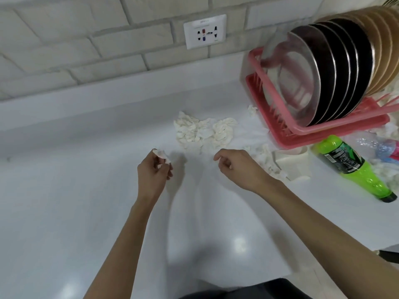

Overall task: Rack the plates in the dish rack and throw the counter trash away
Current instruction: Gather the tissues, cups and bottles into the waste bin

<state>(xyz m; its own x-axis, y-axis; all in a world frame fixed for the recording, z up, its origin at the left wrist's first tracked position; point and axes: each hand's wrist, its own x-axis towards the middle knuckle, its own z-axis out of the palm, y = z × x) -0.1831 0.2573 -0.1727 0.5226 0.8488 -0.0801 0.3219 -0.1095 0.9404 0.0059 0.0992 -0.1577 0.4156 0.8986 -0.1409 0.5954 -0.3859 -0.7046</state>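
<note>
Head view: dish rack (285, 137) holds plates (302, 83); left hand (154, 172) pinches tissue (161, 155), right hand (237, 167) relaxed

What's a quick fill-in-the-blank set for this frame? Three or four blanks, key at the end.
The tissue scrap is pinched in the ____ hand.
The plates stand on edge in the pink ____.
The green bottle lies on its ____.
The wall socket has ____ plugged into it.
Missing words: left; dish rack; side; nothing.
</note>
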